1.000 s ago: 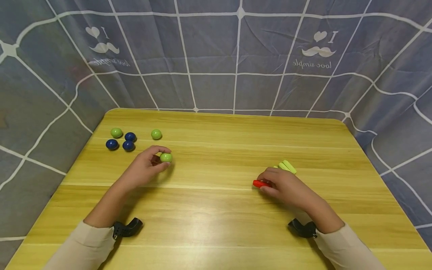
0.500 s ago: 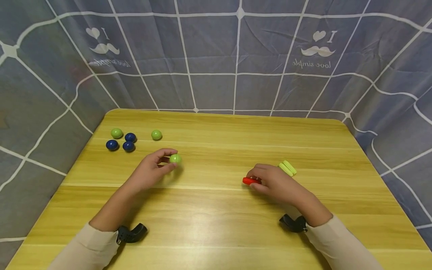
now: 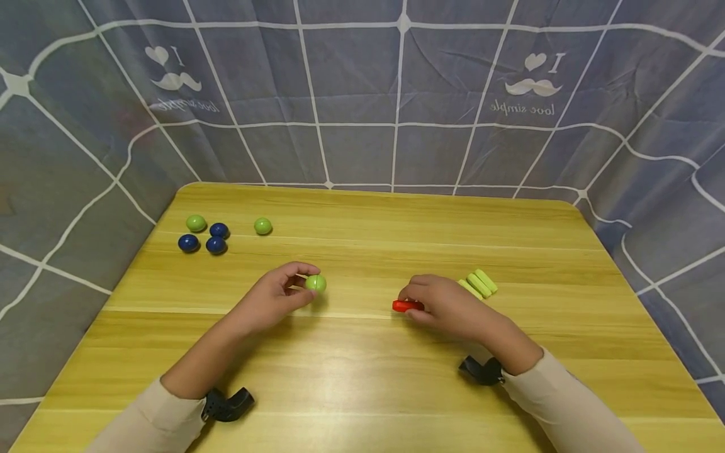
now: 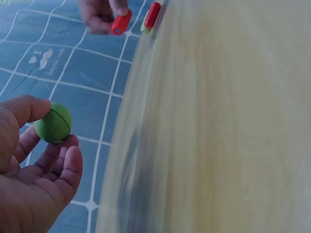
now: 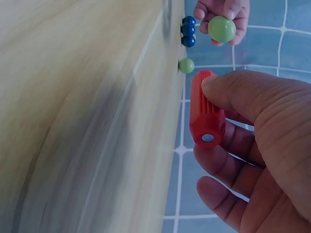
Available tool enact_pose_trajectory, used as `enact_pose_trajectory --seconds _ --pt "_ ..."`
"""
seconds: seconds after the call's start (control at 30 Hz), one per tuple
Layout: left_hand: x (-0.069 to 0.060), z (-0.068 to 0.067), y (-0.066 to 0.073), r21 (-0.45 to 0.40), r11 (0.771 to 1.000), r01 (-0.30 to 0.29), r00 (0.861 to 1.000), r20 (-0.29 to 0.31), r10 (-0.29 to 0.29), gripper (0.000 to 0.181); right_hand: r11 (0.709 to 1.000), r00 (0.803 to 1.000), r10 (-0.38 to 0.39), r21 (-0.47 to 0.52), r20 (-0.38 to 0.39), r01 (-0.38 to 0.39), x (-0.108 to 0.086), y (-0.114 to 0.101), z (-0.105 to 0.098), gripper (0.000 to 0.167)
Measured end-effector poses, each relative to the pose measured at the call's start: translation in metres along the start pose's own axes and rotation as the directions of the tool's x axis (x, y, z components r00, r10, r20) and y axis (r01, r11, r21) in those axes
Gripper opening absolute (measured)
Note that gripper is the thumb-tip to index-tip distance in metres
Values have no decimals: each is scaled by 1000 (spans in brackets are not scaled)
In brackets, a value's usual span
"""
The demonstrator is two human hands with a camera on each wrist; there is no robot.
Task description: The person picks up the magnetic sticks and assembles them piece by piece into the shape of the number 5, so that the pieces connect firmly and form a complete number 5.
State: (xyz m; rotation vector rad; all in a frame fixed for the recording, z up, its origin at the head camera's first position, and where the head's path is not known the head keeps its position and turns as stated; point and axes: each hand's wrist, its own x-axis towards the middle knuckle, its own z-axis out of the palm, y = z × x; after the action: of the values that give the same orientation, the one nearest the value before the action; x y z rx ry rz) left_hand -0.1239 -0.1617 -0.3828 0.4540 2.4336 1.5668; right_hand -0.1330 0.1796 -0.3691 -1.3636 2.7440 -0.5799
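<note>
1. Reference: clock face laid on the head view, centred mid-tabletop (image 3: pixel 362 352), 12 o'clock at its far edge.
2. Left hand (image 3: pixel 274 301), 9 o'clock of centre: thumb and fingertips pinch a seamed green ball (image 3: pixel 316 284); in the left wrist view, the other fingers curve loosely beneath. Ball held clear of the tabletop, toward 10 o'clock.
3. Right hand (image 3: pixel 450 305), 3 o'clock: thumb and fingers pinch a red bar (image 3: pixel 401 306), ribbed, with a round silvery disc (image 5: pixel 207 138) in its end. Bar is also clear of the surface, about 3 o'clock from the ball, the two apart.
4. Yellow-green bars (image 3: pixel 486 281) lie side by side at 2 o'clock from the right hand; left wrist view adds a second red bar (image 4: pixel 153 15) beside them.
5. Near 10 o'clock: three blue balls (image 3: pixel 188 243) grouped with a green ball (image 3: pixel 196 223). A lone green ball (image 3: pixel 263 226) sits at 3 o'clock from that group.
6. Grey gridded fabric (image 3: pixel 362 154) hangs behind, at 12 o'clock.
</note>
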Motion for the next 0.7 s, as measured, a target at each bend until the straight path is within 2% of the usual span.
enact_pose_trajectory --seconds 0.27,0.7 --pt "-4 13 5 45 994 -95 994 64 92 29 999 999 -33 -9 -26 33 10 -2 3 10" --pt "-1 26 17 53 990 -133 983 136 125 27 996 996 -85 3 -12 85 30 -16 1 12"
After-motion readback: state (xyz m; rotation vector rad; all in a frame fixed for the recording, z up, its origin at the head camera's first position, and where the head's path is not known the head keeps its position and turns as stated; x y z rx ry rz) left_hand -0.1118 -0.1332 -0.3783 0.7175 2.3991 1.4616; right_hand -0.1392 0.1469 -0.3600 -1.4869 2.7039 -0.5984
